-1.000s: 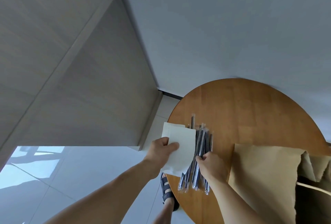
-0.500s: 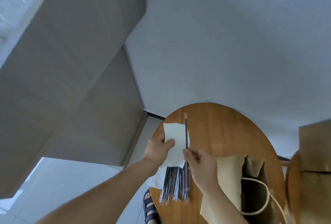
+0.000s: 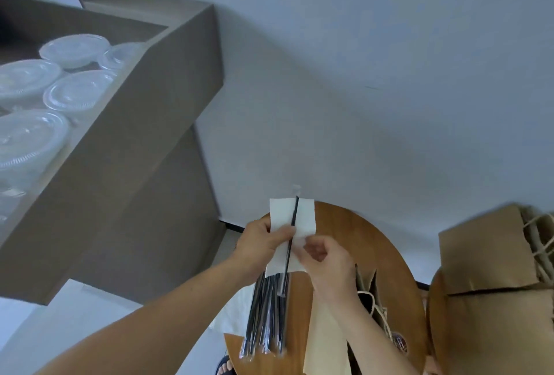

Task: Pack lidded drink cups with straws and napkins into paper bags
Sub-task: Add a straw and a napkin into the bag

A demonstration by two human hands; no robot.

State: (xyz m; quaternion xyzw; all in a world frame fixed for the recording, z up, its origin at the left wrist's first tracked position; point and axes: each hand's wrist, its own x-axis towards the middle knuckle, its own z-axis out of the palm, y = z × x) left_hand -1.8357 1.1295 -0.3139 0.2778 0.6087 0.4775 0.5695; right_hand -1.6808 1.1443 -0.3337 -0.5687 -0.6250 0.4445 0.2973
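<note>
My left hand (image 3: 262, 242) holds a white napkin (image 3: 304, 214) above the round wooden table (image 3: 353, 230), its thumb pressing a single black wrapped straw (image 3: 295, 215) against the paper. My right hand (image 3: 328, 259) is curled at the napkin's lower right edge and pinches it beside the straw. A pile of wrapped black straws (image 3: 265, 320) lies on the table below my hands. An open brown paper bag (image 3: 367, 290) with a twine handle stands just right of my right wrist. Clear lidded cups (image 3: 75, 92) sit on a shelf at upper left.
The grey-brown shelf unit (image 3: 168, 98) juts out at the left, close to the table. Flat brown paper bags (image 3: 485, 257) are stacked at the right on a second wooden surface. A white wall is behind. A sandalled foot (image 3: 223, 368) shows below the table's edge.
My right hand lifted one straw from the pile and laid it on the napkin, where my left thumb now clamps it. The view tilted up, bringing the cup shelf and stacked bags into sight.
</note>
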